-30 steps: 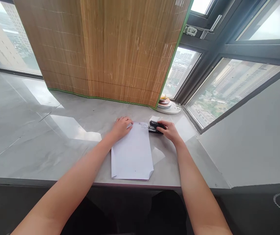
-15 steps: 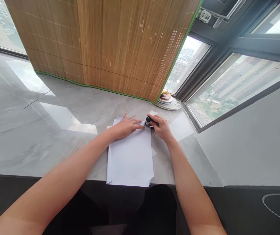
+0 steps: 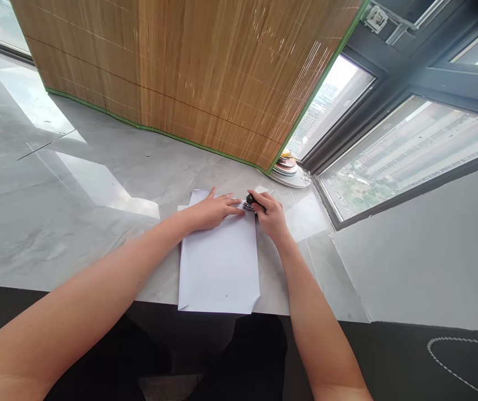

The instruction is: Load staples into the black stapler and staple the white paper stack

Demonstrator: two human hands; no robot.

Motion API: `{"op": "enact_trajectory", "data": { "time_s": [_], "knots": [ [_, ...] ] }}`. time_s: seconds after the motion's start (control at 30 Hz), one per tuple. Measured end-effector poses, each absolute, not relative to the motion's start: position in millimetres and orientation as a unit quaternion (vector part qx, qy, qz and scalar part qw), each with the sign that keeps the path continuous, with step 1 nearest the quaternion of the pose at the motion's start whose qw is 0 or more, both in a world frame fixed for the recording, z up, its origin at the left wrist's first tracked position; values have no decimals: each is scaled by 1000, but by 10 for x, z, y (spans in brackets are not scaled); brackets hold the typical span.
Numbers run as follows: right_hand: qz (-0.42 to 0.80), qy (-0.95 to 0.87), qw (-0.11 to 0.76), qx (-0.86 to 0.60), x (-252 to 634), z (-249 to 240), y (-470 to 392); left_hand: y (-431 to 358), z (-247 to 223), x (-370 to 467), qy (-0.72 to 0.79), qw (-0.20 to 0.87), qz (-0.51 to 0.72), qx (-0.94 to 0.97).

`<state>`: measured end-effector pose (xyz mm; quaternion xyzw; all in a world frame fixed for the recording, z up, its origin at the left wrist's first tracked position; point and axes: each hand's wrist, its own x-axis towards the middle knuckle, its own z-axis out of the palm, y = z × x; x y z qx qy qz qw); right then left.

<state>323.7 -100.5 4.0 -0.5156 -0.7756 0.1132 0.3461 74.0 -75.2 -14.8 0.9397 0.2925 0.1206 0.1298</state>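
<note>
Left hand (image 3: 211, 213) moved nearer, spread on paper (image 3: 222, 267), right hand (image 3: 272, 216) gripping stapler (image 3: 250, 199)

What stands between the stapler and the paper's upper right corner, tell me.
Nothing visible: the stapler, in the right grip, has its front end at that corner. The left grip lies spread on the paper, fingertips close beside the stapler's front; whether they touch it cannot be told.
</note>
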Motion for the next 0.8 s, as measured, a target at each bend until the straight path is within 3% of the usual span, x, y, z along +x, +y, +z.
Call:
{"op": "enact_trajectory", "data": {
  "time_s": [0.8],
  "knots": [
    [63, -783, 270, -557, 3148, 56, -1050, -790, -97, 735, 299, 156, 124, 933]
  ]
}}
